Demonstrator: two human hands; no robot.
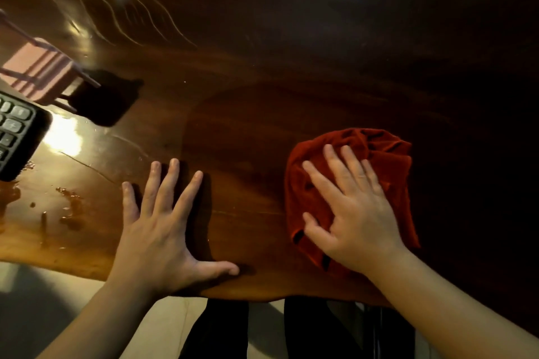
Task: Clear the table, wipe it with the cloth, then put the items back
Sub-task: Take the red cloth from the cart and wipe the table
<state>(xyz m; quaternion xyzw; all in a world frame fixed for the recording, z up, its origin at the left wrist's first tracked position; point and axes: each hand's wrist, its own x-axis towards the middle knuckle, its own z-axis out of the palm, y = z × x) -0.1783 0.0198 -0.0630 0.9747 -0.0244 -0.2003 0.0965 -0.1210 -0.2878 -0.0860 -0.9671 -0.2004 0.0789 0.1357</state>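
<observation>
A crumpled red cloth (376,143) lies on the dark glossy wooden table (262,67), right of the middle near the front edge. My right hand (353,213) presses flat on top of the cloth with its fingers spread. My left hand (160,230) rests flat on the bare wood to the left of the cloth, fingers apart, holding nothing. A black calculator (17,137) with grey keys lies at the table's left edge.
A small pink rack-like object (40,73) stands at the far left beside a dark square shape (108,99). Wet smears and droplets (70,207) mark the wood left of my left hand. Pale floor (43,294) and my dark-clothed legs (221,329) show below the table's front edge.
</observation>
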